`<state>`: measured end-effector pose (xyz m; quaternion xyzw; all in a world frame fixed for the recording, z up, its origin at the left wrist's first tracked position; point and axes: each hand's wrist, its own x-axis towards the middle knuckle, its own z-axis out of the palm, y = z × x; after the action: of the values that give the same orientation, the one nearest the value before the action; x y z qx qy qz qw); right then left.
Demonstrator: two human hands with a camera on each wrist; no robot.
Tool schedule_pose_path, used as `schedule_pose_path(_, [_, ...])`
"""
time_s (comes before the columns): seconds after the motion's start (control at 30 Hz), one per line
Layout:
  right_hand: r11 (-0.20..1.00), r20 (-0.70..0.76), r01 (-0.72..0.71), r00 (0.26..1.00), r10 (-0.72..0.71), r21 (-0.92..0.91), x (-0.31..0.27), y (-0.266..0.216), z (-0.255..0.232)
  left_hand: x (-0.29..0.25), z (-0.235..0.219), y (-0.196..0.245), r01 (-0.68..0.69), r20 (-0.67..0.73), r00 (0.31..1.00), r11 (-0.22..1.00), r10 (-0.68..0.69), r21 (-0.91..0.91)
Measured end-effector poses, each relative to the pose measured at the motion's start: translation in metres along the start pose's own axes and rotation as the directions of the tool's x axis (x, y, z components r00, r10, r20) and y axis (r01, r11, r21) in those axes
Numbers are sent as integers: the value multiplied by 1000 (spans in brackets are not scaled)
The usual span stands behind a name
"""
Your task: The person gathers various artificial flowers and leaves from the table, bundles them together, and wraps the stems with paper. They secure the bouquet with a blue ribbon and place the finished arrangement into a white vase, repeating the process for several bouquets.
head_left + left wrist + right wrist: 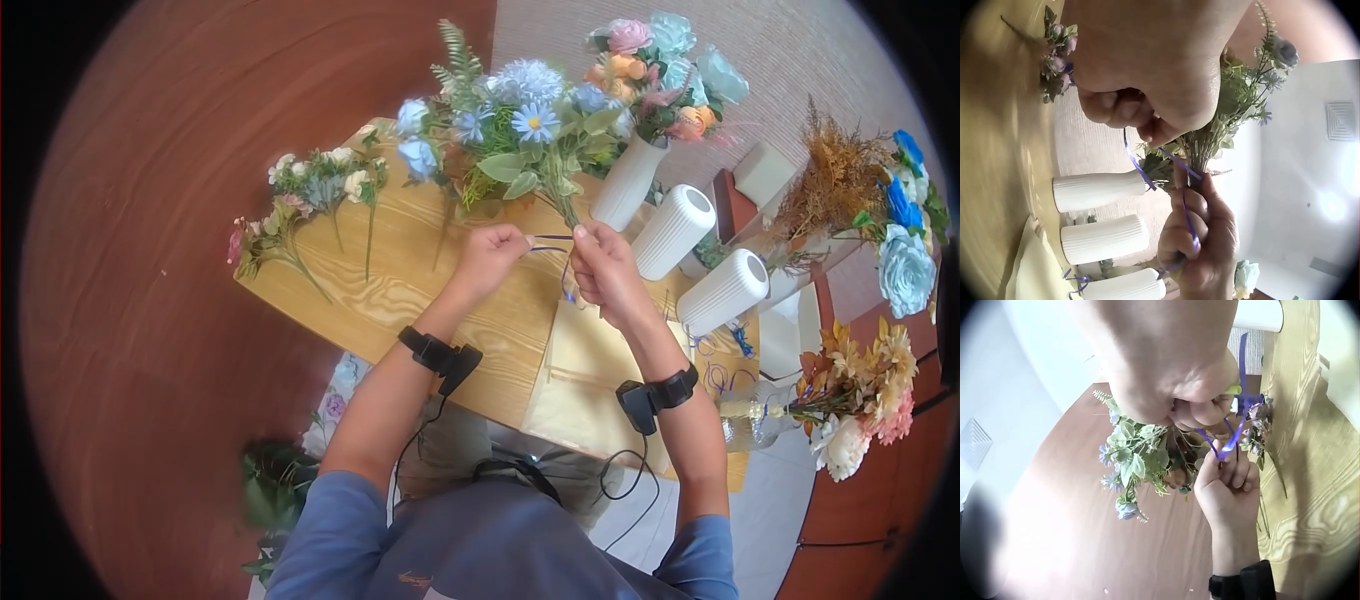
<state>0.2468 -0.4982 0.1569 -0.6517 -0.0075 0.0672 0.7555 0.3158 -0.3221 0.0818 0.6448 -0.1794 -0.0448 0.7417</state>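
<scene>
A bouquet of blue flowers and green leaves (535, 125) is held by its stems in my right hand (608, 272), above the table. My left hand (492, 262), just beside it, pinches a purple ribbon (552, 237) that runs across to the stems. In the left wrist view the ribbon (1190, 219) also trails over the curled fingers of my right hand (1200, 240). The right wrist view shows the ribbon (1230, 449) at the fingertips of my left hand (1229, 494). A small yellow-green piece (1233, 390) shows at my right hand there.
Loose flower stems (325, 185) lie at the table's left. White ribbed vases (675, 232) stand to the right, one with a pastel bouquet (680, 75). A pale sheet (580, 385) lies at the near edge, beside ribbon scraps (725, 375) and a glass vase (750, 430).
</scene>
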Motion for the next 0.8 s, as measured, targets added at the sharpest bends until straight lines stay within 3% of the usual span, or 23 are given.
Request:
schedule_pose_path(0.13, [1000, -9, -11, 1000, 11, -17, -2, 0, -4, 3, 5, -5, -50, -19, 999, 999, 50, 8])
schedule_pose_path(0.23, [1000, 68, -20, 997, 20, -4, -4, 2, -5, 9, 11, -14, -59, -43, 997, 998, 60, 31])
schedule_pose_path(0.43, [998, -54, -20, 998, 17, -64, -9, 2, -4, 14, 15, -18, -74, -74, 994, 985, 86, 155])
schedule_pose_path(0.5, [994, 16, -97, 995, 98, -54, -11, 4, -7, 17, 17, -18, -70, -66, 994, 982, 82, 173])
schedule_pose_path(0.57, [993, 36, -98, 994, 100, -66, -15, 4, -1, 17, 21, -11, 103, 70, 992, 994, -106, 45])
schedule_pose_path(0.6, [992, 57, -98, 993, 102, -78, -16, 4, 3, 18, 21, -14, 102, 69, 992, 994, -105, 45])
schedule_pose_path(0.67, [990, 58, -118, 991, 123, -76, -18, 3, 7, 20, 22, -19, 243, 157, 964, 950, -214, -194])
schedule_pose_path(0.8, [982, 114, -186, 977, 182, 25, -16, 4, 11, 25, 33, -28, 221, 178, 967, 950, -184, -222])
